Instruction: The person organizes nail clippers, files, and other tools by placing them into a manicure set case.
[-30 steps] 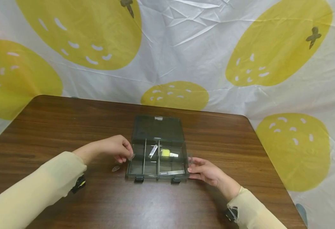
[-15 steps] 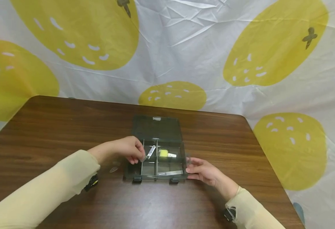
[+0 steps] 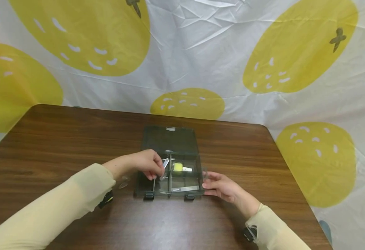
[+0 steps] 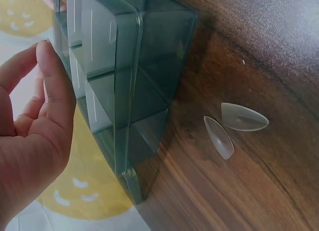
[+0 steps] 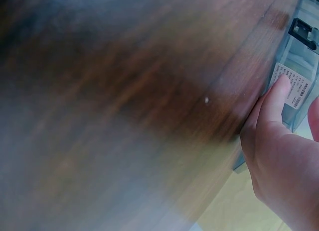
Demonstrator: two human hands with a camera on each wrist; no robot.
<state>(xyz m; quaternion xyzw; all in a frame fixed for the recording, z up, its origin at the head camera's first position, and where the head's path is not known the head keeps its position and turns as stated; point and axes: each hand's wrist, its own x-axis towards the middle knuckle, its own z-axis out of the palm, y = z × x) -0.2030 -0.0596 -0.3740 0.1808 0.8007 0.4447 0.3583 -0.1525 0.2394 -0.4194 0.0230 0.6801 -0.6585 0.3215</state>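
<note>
Closest in, two pale sleeves (image 3: pixel 73 194) reach over a brown wood-look bench (image 3: pixel 138 229). The right hand (image 3: pixel 223 187) is up against the right wall of a dark see-through box (image 3: pixel 177 194), thumb on a label (image 5: pixel 292 85); can't tell if the fingers actually wrap round or just lean there. Off the box's left side, two clear tapered pieces (image 4: pixel 244 119) lie on the bench, just beside each other. The left hand (image 3: pixel 148 165) has thumb and finger pinched on another clear piece (image 3: pixel 162 176), over the box's middle column. Can't say whether it's above the rim or below.

Inside, a silver strip (image 3: pixel 185 189) sits in the near right compartment, with a yellow bottle (image 3: pixel 177 167), white cap on, lying in the far right one. What looks like a nail clipper (image 3: pixel 166 163) is in the far middle slot, partly hidden by the left hand. Lid (image 3: pixel 170 140) is folded open behind, then a white cloth (image 3: pixel 182 62) with big yellow fruit shapes (image 3: pixel 188 104).

My read: it's the putting-away step, one piece at a time. Next move probably calls for lowering the piece clear of the clipper and letting go cleanly, box held steady.
</note>
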